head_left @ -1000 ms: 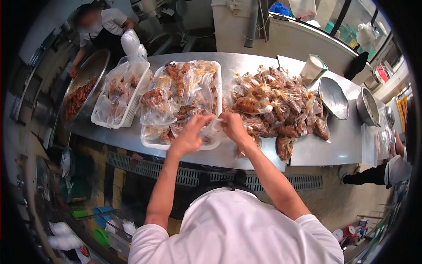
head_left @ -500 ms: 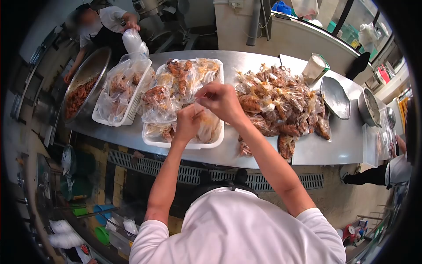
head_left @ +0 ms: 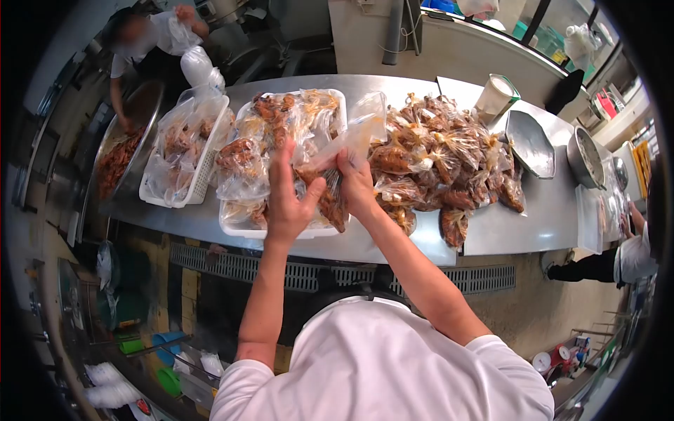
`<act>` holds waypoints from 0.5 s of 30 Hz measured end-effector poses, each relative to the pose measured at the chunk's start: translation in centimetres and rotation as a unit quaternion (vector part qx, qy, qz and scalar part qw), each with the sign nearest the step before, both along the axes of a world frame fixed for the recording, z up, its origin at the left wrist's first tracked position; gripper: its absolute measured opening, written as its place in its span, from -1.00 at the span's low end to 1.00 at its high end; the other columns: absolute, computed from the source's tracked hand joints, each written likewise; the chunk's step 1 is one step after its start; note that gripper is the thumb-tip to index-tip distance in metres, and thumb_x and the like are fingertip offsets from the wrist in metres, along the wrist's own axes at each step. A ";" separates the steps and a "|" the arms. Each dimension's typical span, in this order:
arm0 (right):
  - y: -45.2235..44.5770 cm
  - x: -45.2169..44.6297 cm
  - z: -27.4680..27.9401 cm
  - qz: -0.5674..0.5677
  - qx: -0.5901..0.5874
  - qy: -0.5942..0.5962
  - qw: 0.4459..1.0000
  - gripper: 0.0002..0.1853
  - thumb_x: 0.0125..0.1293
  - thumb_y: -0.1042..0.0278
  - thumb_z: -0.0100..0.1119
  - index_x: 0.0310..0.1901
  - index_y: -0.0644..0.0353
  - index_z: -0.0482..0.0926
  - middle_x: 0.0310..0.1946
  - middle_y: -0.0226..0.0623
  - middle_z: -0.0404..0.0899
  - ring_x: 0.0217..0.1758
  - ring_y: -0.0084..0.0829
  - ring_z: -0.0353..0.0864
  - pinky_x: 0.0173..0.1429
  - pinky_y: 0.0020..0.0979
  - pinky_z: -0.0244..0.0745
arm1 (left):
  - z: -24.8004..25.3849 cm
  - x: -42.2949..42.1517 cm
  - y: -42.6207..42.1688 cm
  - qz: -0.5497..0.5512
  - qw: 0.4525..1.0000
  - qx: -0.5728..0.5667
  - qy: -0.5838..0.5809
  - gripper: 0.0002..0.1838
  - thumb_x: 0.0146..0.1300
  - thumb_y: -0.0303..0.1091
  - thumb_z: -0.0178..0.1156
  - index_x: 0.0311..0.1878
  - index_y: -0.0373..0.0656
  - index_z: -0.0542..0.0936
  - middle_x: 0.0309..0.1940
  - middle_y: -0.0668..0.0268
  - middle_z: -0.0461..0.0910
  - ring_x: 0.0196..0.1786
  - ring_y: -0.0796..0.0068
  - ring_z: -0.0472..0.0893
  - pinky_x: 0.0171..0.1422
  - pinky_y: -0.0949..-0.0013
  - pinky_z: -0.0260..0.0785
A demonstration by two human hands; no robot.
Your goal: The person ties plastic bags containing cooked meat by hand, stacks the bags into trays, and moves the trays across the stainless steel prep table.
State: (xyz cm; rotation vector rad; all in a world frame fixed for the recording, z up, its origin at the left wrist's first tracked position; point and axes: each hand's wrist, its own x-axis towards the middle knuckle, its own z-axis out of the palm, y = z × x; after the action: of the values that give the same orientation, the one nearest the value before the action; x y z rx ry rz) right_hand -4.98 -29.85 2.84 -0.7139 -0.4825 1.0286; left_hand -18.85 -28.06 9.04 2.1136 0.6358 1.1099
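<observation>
A clear plastic bag with brown meat in its lower end (head_left: 330, 205) hangs from my right hand (head_left: 357, 184), whose fingers are closed round the bag's upper part. My left hand (head_left: 291, 199) is beside the bag, fingers stretched up and thumb apart, holding nothing. Both hands are over the front of a white basket (head_left: 342, 105) heaped with bagged meat. To its left another white basket (head_left: 203, 167) holds more clear bags. A large pile of tied bags of meat (head_left: 449, 158) lies on the metal table (head_left: 491, 238) at the right.
A co-worker (head_left: 151, 42) stands at the back left, one hand in a large metal bowl (head_left: 146, 109) of red-brown pieces. Beyond the pile are a white container (head_left: 495, 96), a metal tray (head_left: 531, 144) and a metal pot (head_left: 586, 160). Another person (head_left: 635, 256) is at the far right.
My hands have drawn apart from their pinch. The left has opened, while the right now holds up a bag of meat. The co-worker has raised a clear bag.
</observation>
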 end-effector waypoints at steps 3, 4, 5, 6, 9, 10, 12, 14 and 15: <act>-0.6 -0.2 2.9 0.037 0.006 0.056 0.998 -0.68 0.58 0.18 0.08 -0.10 0.34 0.61 -0.25 -0.21 0.71 -0.20 -0.41 0.69 -0.06 -0.35 0.63 | -4.0 -0.8 0.3 0.048 0.994 0.022 0.096 -0.20 0.33 -0.40 0.29 0.57 -0.25 0.14 0.46 -0.05 0.26 0.46 0.02 0.34 0.54 0.11 0.17; -0.4 0.2 2.2 0.037 0.009 0.055 0.998 -0.68 0.58 0.18 0.08 -0.10 0.34 0.61 -0.25 -0.21 0.71 -0.20 -0.41 0.69 -0.06 -0.35 0.63 | -4.5 -1.1 0.8 0.025 0.994 -0.019 0.106 -0.15 0.34 -0.33 0.32 0.58 -0.26 0.10 0.50 -0.07 0.21 0.51 0.02 0.28 0.56 0.12 0.13; -0.5 1.0 1.1 0.072 -0.012 -0.064 0.995 -0.75 0.49 0.32 0.09 -0.09 0.38 0.61 -0.28 -0.18 0.72 -0.24 -0.34 0.69 -0.09 -0.27 0.60 | -5.0 -1.5 1.1 0.001 0.991 -0.062 0.117 -0.11 0.35 -0.25 0.34 0.60 -0.28 0.06 0.54 -0.09 0.16 0.57 0.02 0.22 0.58 0.13 0.08; -0.9 1.0 1.4 0.089 -0.026 -0.123 0.988 -0.78 0.45 0.38 0.09 -0.09 0.39 0.61 -0.29 -0.17 0.73 -0.26 -0.31 0.69 -0.11 -0.24 0.59 | -4.4 -1.7 1.2 0.018 0.992 0.046 0.113 -0.11 0.34 -0.21 0.37 0.59 -0.24 0.10 0.53 -0.03 0.21 0.55 0.10 0.25 0.55 0.18 0.14; -1.7 -0.8 2.5 0.034 0.054 -0.499 0.864 -0.76 0.24 0.43 0.19 -0.12 0.40 0.59 -0.41 0.00 0.67 -0.35 -0.09 0.68 -0.21 -0.09 0.54 | -3.0 -0.7 0.8 -0.043 0.988 -0.149 -0.016 -0.26 0.41 -0.21 0.28 0.52 -0.31 0.22 0.41 -0.03 0.39 0.48 -0.02 0.36 0.56 0.15 0.16; -0.5 -2.1 0.5 -0.007 0.022 -0.558 0.829 -0.73 0.15 0.37 0.26 -0.14 0.33 0.58 -0.46 0.06 0.61 -0.37 0.05 0.65 -0.25 -0.07 0.51 | -3.0 0.3 0.6 0.033 0.979 -0.198 -0.045 -0.54 0.44 -0.19 0.25 0.26 -0.24 0.47 -0.14 0.25 0.65 -0.09 0.28 0.63 0.10 0.24 0.48; -0.9 -2.5 -0.2 0.120 -0.028 -0.554 0.824 -0.84 0.26 0.38 0.19 -0.19 0.25 0.56 -0.45 0.10 0.62 -0.31 0.15 0.63 -0.22 -0.01 0.51 | -4.9 -0.6 3.8 0.012 0.906 -0.362 -0.220 -0.65 0.45 -0.15 0.25 0.09 -0.19 0.49 -0.35 0.38 0.51 -0.31 0.44 0.48 -0.15 0.32 0.36; -2.4 -2.0 1.7 0.202 -0.038 -0.510 0.835 -0.85 0.36 0.36 0.11 -0.25 0.28 0.56 -0.43 0.15 0.61 -0.26 0.20 0.61 -0.17 0.02 0.48 | -3.8 -1.1 5.9 0.017 0.753 -0.523 -0.398 -0.71 0.46 -0.06 0.23 -0.16 -0.08 0.49 -0.56 0.56 0.30 -0.59 0.66 0.17 -0.49 0.44 0.06; -2.5 -1.7 2.1 0.201 -0.040 -0.510 0.835 -0.85 0.36 0.36 0.11 -0.25 0.28 0.56 -0.43 0.15 0.61 -0.26 0.20 0.61 -0.17 0.02 0.48 | -1.8 -1.7 6.2 0.050 0.731 -0.537 -0.417 -0.69 0.47 -0.01 0.22 -0.24 -0.01 0.47 -0.57 0.59 0.25 -0.65 0.72 0.03 -0.57 0.46 -0.10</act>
State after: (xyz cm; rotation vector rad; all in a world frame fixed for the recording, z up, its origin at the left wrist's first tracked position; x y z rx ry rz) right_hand -6.65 -32.33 4.89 -1.2614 -1.5810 0.9872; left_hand -20.52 -21.86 7.28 0.4900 0.6723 1.1624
